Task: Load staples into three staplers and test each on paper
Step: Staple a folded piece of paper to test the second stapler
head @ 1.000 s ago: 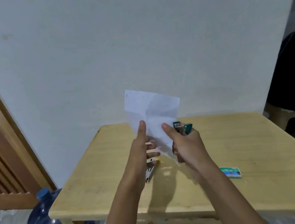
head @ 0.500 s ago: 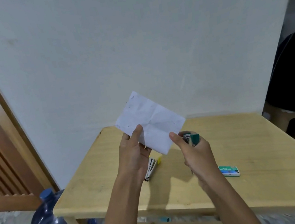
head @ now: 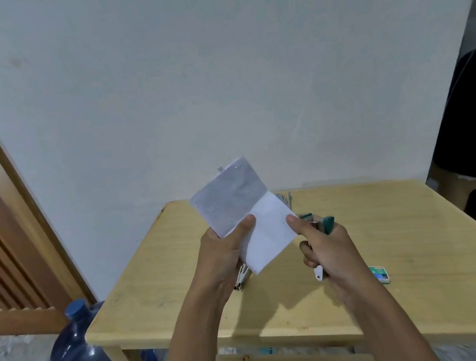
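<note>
Over the worktop (head: 391, 235), the left hand (head: 225, 252) pinches paper (head: 244, 210), screening a second stapler (head: 241, 277); the right hand (head: 325, 247) grips a green stapler (head: 325, 223). A likely staple box (head: 380, 273) lies on the worktop, a water jug (head: 84, 355) beside it.

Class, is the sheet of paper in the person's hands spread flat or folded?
Partly folded: the paper bends along a crease across its middle, upper half shaded grey, lower half bright white. The left hand pinches it.

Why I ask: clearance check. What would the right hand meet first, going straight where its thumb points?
The paper: the right hand's thumb seems to touch its edge, though depth is unclear.
</note>
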{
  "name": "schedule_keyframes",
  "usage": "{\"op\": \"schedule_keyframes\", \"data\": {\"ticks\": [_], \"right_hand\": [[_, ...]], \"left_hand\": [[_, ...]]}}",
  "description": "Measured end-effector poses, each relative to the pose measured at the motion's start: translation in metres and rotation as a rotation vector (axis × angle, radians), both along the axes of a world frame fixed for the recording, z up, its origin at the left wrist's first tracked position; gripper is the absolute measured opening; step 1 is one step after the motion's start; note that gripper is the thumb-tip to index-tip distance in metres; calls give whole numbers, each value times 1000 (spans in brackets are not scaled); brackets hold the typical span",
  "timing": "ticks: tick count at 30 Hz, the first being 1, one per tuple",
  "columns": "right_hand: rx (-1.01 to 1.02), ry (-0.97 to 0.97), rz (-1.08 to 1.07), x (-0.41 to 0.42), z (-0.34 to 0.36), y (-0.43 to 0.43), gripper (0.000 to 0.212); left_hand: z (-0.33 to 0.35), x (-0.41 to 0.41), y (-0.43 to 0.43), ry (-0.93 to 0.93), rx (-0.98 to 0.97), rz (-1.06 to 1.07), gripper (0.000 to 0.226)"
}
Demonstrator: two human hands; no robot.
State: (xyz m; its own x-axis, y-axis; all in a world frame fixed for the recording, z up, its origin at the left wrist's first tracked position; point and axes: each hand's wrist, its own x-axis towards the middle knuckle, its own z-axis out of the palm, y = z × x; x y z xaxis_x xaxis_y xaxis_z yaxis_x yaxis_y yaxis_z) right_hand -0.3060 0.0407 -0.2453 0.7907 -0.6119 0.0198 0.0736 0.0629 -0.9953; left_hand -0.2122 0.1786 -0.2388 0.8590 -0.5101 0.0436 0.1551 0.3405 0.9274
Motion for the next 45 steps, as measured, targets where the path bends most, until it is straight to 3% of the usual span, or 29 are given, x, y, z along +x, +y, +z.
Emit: {"op": "schedule_keyframes", "data": {"ticks": [4,10,14,19,26,33,45], "right_hand": [[-54,8,-45,1,-2,-2,28],[130,-36,-228,5,-9,10,22],[184,0,-298,9,-18,21,29],[104,49,-115,6,-32,21,29],[257,6,268,-2,-42,4,39],[144,-81,249,-5,-44,3,38],[249,-198,285,-3,-38,3,49]], "left_hand": [[4,8,3,11,-2,-77,34],[-12,1,-1,78,-23,-285,38],[-30,-18,-12,178,-83,-226,41],[-37,-23,-25,145,-76,23,24],[-39,-17,-28,21,-22,91,15],[-42,-22,-31,-76,46,87,12],[-44,-21,-28,-170,179,151,16]]}}
